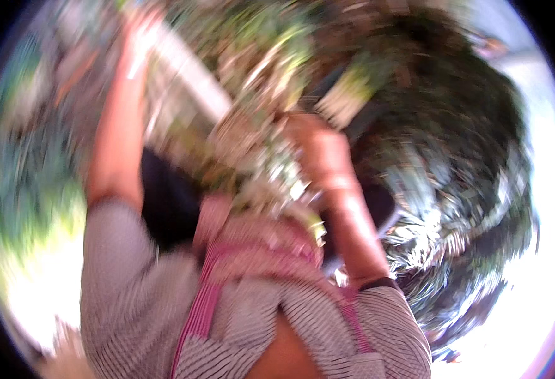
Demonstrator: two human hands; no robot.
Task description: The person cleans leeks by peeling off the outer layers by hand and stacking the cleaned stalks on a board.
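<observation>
My left hand (pixel 142 26) is stretched out to the upper left, beside the far end of a pale flat strip (pixel 194 73); blur hides its fingers and whether it grips anything. Nearer my body, my right hand (pixel 310 137) is bent over a heap of leafy green stalks and pale scraps (pixel 277 166), its fingers hidden from view. Just beyond it lies a bundle of stalks with whitish ends (pixel 346 97). Plant scraps lie against the pink apron (pixel 263 246) on my lap.
A large dark green pile of leafy plants (pixel 448 118) rises on the right, with lighter cut pieces (pixel 415 232) lower down. More greenery (pixel 35 142) stands at the left. An orange strip (pixel 76 78) lies at the upper left. Dark rounded shapes flank my lap.
</observation>
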